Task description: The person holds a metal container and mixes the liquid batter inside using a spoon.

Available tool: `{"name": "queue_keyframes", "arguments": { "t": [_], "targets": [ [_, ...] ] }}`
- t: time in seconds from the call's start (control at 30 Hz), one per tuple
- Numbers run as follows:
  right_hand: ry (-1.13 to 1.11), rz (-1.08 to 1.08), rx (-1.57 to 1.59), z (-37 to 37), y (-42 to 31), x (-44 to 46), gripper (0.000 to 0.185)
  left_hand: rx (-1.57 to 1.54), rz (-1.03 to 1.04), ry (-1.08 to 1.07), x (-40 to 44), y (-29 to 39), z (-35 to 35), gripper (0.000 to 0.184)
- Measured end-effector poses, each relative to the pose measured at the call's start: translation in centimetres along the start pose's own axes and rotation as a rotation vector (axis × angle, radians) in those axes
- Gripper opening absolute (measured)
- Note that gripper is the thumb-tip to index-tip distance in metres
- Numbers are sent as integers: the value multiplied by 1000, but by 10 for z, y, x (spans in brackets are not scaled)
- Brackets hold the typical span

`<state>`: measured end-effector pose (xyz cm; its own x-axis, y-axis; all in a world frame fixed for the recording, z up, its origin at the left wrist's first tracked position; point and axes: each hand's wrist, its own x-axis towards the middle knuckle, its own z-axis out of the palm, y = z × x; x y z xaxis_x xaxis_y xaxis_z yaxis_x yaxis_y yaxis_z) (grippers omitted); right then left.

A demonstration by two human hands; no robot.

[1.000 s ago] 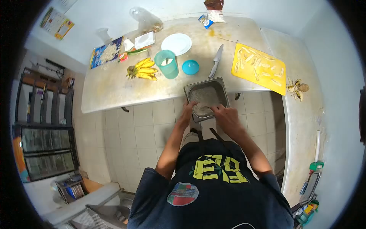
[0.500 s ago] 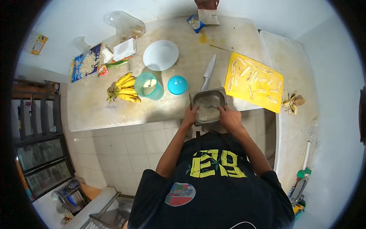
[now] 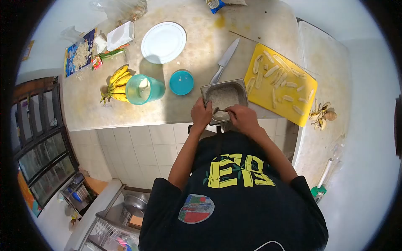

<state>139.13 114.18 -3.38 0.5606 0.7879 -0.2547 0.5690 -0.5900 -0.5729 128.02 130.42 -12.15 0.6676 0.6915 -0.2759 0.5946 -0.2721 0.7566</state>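
Observation:
A square metal pan (image 3: 203,93) holds a pale, flour-like mixture (image 3: 229,99). My left hand (image 3: 202,113) grips the pan's left rim, its thumb over the inner edge. Inside the pan, a spoon (image 3: 216,110) dips at the near left corner. My right hand (image 3: 243,119) is closed on the spoon's handle. Just beyond the pan lies a knife (image 3: 227,58) with a light handle. To its right, a yellow cutting board (image 3: 264,108) carries several banana slices (image 3: 278,78).
Left of the pan are a blue lid-like round piece (image 3: 181,83), a teal pitcher (image 3: 155,90) with pale contents and a bunch of bananas (image 3: 119,85). Behind are a white plate (image 3: 163,42) and a white box (image 3: 120,36). Peels (image 3: 321,116) lie on the right counter.
The view has shifted, with the pan and hands appearing slightly higher. My right hand has moved the spoon toward the pan's near left corner. My left hand stays on the rim.

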Motion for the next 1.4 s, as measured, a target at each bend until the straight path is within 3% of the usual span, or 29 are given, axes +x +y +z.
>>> {"name": "queue_keyframes", "arguments": {
  "t": [0.17, 0.4, 0.47, 0.57, 0.67, 0.77, 0.97, 1.1, 1.2, 1.3, 1.4],
  "targets": [
    [-310, -44, -216, -27, 28, 32, 21, 65, 43, -19, 6, 9, -5, 29],
    [-342, -118, -484, -56, 35, 56, 24, 73, 100, 8, 25, 4, 0, 39],
    [-334, -150, -494, -43, 27, 49, 26, -6, 140, 52, 26, 13, -4, 41],
    [-120, -222, -331, -13, 12, 42, 30, -102, 203, 27, 34, 12, -8, 42],
    [63, -236, -437, 14, 3, 48, 29, -170, 164, -60, 36, 15, -17, 41],
    [148, -124, -487, 17, 11, 54, 31, -289, 111, -147, 40, 3, -20, 39],
    [2, 73, -661, 0, 22, 29, 32, -378, 148, -185, 53, -1, -25, 32],
    [-53, 18, -621, 17, 3, 9, 31, -334, 173, -255, 51, -12, -27, 31],
    [-86, 22, -573, 29, -18, 23, 35, -456, 43, -432, 43, -6, -41, 31],
    [34, 23, -600, 34, -9, 45, 35, -655, -145, -570, 35, -4, -49, 31],
    [107, 51, -583, 19, 8, 49, 33, -653, -150, -586, 38, -13, -47, 32]
  ]
}}
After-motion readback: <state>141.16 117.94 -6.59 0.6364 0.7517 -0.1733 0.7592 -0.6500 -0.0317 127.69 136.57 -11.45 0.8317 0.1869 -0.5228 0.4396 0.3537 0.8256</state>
